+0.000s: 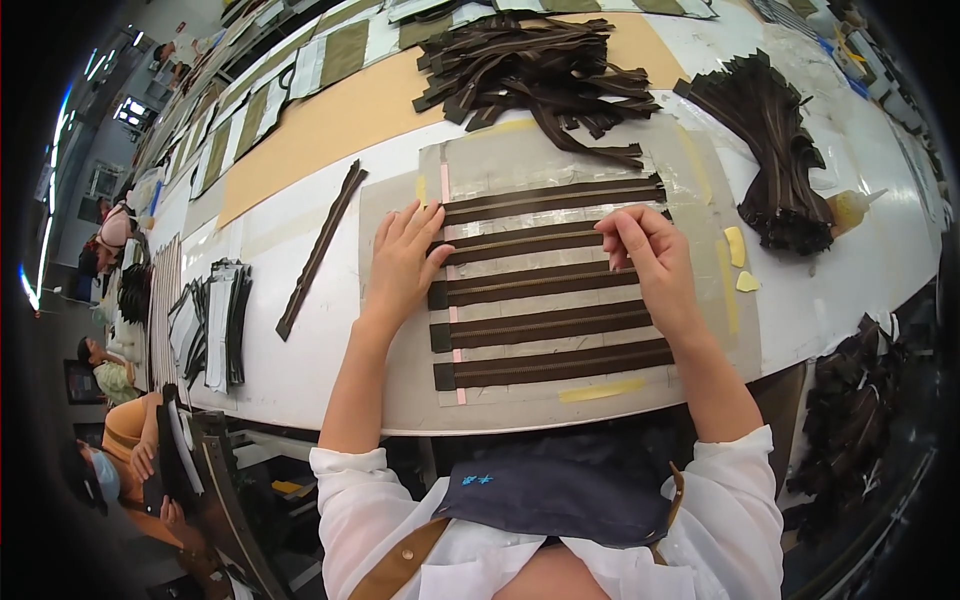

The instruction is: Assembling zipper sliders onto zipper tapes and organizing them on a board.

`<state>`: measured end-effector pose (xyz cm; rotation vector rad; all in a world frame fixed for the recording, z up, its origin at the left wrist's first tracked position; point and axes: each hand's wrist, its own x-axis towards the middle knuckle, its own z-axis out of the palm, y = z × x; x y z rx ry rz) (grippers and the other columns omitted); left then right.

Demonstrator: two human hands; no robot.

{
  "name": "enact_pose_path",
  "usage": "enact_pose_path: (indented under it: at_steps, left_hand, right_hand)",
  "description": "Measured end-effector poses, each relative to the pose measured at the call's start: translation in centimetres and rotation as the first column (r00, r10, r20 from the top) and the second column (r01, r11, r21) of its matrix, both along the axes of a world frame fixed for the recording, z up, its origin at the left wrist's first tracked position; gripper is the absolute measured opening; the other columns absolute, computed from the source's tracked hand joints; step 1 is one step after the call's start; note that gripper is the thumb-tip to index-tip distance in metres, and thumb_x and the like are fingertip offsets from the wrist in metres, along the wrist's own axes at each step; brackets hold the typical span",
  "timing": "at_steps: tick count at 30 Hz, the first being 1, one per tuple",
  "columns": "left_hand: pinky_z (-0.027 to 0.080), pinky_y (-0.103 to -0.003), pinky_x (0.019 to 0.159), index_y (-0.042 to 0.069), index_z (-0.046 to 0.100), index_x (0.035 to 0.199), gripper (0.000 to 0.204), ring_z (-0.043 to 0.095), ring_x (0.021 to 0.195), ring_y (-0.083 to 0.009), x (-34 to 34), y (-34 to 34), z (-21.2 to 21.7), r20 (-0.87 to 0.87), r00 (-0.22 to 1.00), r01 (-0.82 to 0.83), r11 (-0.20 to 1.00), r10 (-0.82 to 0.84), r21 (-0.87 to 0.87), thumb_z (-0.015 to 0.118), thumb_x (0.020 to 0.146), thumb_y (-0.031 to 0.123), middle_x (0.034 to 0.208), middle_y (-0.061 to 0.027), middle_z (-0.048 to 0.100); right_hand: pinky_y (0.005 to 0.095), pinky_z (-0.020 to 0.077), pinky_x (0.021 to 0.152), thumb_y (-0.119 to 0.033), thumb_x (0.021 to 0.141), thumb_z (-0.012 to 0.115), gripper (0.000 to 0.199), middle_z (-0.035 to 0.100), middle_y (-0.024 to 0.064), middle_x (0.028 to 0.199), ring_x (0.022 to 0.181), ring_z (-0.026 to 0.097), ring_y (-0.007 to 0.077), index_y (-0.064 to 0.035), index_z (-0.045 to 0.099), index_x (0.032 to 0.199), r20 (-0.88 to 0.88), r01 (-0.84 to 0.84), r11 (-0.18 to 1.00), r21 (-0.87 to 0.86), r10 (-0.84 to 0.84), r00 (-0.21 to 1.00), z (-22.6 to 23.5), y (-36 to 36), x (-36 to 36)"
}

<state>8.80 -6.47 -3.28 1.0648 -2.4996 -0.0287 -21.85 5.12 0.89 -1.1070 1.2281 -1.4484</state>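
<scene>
Nearest the camera: a dark blue apron bib (545, 490) over a white shirt (365, 520), with tan straps.

Beyond it, on the white table (280, 340): a grey flat board (400, 370) with a clear glossy film taped over its middle. Five dark brown zippers (545, 325) lay across it in parallel rows running left to right, evenly spaced, each a flat woven tape with a fine line of teeth down the centre and a square-cut left end. A pink strip (447, 200) ran near to far under their left ends; a yellow tape piece (600, 390) lay along the near edge.

Left hand (400, 265): fingers spread, lying flat on the left ends of the second and third rows from the far side.

Right hand (650, 255): fingers curled together, tips pinched at the right part of the second row.

Far side: a loose heap of brown zippers (530, 70). Far right: a fanned bundle of zippers (770, 150), a squeeze bottle (850, 207) beside it. Left of the board: a single zipper (320, 250) lying diagonally, well apart from the hands.
</scene>
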Motion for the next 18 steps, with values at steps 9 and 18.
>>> enact_pose_path:
  at_steps: [9, 18]
  left_hand:
    - [0.022, -0.048, 0.121, 0.01, 0.054, 0.143, 0.055, 0.036, 0.145, -0.0272, 0.6, -0.1, -0.3, 0.121, 0.992, -0.042, 0.997, 0.034, 0.058, 0.06, 0.097, 0.039, 0.153, -0.0034, 0.048]
    - [0.021, -0.049, 0.121, 0.012, 0.054, 0.143, 0.053, 0.038, 0.144, -0.027, 1.0, -0.2, -0.1, 0.119, 0.993, -0.011, 0.998, 0.003, 0.065, 0.058, 0.098, 0.04, 0.152, -0.0023, 0.049]
  right_hand:
    - [0.0329, 0.0514, 0.084, -0.008, 0.1, 0.056, 0.016, 0.069, 0.0102, 0.1, 0.093, 0.065, 0.0231, 0.0043, 0.066, 0.101, -0.582, 0.102, 0.979, -0.177, -0.187, 0.791, 1.8, -0.4, -3.6]
    - [0.0421, 0.0404, 0.11, -0.006, 0.098, 0.055, 0.027, 0.06, 0.0156, 0.136, 0.13, 0.053, 0.034, 0.0008, 0.063, 0.123, -0.885, -0.169, 0.985, 0.026, 0.102, 0.455, -1.0, 0.4, -3.6]
